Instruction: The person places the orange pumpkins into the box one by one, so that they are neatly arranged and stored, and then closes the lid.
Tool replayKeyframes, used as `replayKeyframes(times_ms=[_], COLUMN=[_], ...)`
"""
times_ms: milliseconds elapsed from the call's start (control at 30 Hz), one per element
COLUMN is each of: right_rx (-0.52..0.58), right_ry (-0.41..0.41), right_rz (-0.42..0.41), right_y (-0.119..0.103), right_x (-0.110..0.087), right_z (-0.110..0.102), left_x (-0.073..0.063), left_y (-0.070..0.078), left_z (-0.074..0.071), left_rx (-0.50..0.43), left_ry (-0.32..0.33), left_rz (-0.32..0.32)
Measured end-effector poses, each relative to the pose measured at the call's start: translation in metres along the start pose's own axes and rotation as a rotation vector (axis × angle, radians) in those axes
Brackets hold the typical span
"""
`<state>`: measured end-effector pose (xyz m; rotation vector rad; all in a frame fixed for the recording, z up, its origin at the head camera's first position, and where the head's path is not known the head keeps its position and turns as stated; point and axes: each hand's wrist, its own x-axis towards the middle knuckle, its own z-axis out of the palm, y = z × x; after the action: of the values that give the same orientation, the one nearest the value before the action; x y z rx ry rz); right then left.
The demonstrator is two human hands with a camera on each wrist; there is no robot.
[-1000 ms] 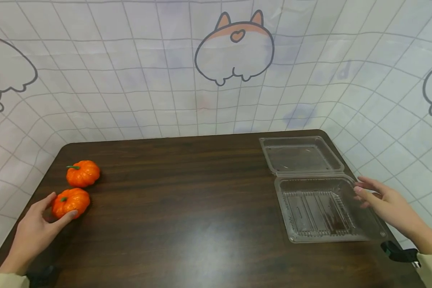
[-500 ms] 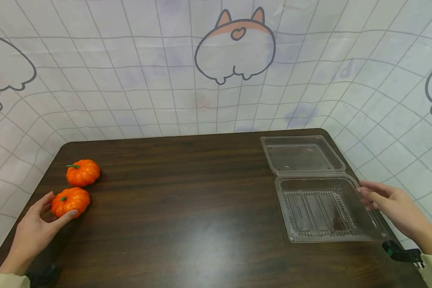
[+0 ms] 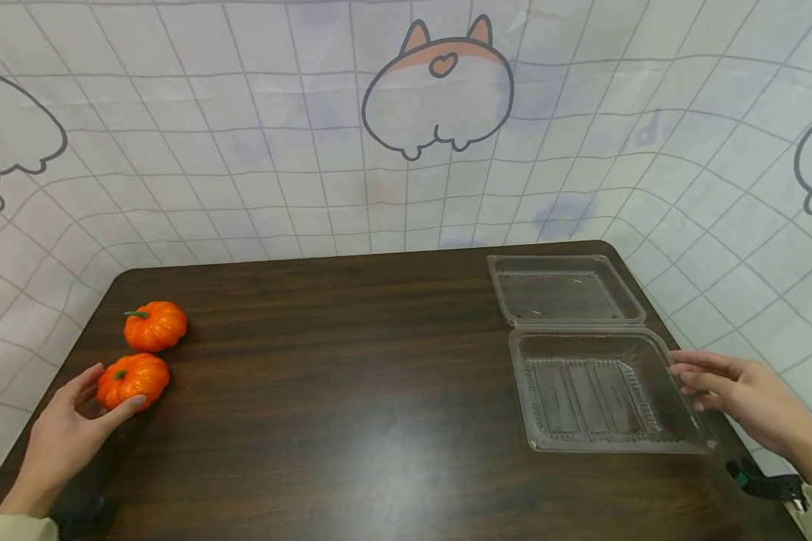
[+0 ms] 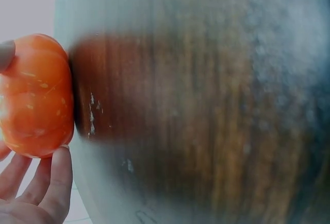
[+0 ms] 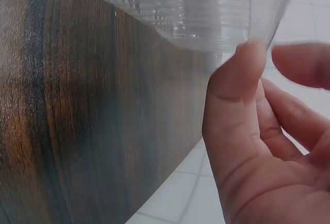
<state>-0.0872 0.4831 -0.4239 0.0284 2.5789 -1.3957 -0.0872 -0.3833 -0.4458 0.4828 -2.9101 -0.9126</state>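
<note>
Two small orange pumpkins sit at the table's left side. My left hand (image 3: 68,424) holds the nearer pumpkin (image 3: 134,380), thumb on its front and fingers on its far left side. In the left wrist view the same pumpkin (image 4: 38,98) stands close against the tabletop, between thumb and fingers. The farther pumpkin (image 3: 156,326), with a longer green stem, is just behind it. On the right, my right hand (image 3: 751,398) pinches the right rim of a clear plastic clamshell container (image 3: 598,447). In the right wrist view fingertips (image 5: 251,62) overlap the container's edge (image 5: 270,13).
The container's lid (image 3: 568,289) lies folded back behind its base. A dark wood table (image 3: 345,376) stretches between the hands. A white grid-patterned cloth (image 3: 277,150) with cartoon animals hangs around its back and sides.
The container's base has shifted slightly left, its front edge most. My right fingers have come down onto its right rim. My left hand and both pumpkins have stayed in place.
</note>
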Motion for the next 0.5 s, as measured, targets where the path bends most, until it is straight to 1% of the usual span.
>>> replayKeyframes(times_ms=[167,333,500], right_rx=[0.051,0.151,0.253], right_ry=[-0.025,-0.036,-0.037], right_rz=[-0.014,-0.051,-0.058], right_y=[0.0029,0.0066,0.0095], right_x=[-0.001,-0.001,-0.0002], right_z=[-0.0006,0.0,0.0021], left_x=[-0.0001,-0.0015,-0.0021], left_y=[0.0012,0.0008,0.0013], left_z=[0.0006,0.0012,0.0009], left_rx=[0.002,0.002,0.0], left_ry=[-0.001,0.002,0.009], left_rz=[-0.004,-0.012,-0.02])
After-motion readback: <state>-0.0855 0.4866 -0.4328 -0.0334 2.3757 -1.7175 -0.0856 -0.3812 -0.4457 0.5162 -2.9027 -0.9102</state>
